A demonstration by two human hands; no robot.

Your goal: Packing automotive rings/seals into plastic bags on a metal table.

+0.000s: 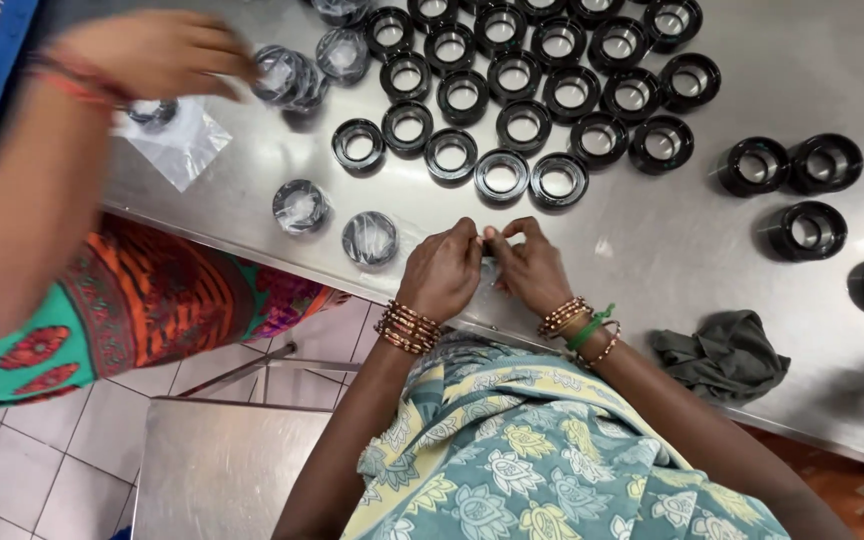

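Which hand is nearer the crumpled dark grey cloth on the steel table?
Right. The right hand sits just left of the crumpled dark grey cloth; the left hand lies farther left.

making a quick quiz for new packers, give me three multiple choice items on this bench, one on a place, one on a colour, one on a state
1. Where does the dark crumpled cloth lie?
A. on the steel table, off the person's right hand
B. on the floor
C. over the rings

2. What colour are the unwrapped rings in rows?
A. red
B. black
C. white

3. How are the person's hands, left hand included?
A. far apart
B. flat on the table
C. fingertips together at the table edge

Answers: A, the cloth sits on the table near the right wrist; B, the rings are black with shiny bores; C, both hands meet, pinching something small.
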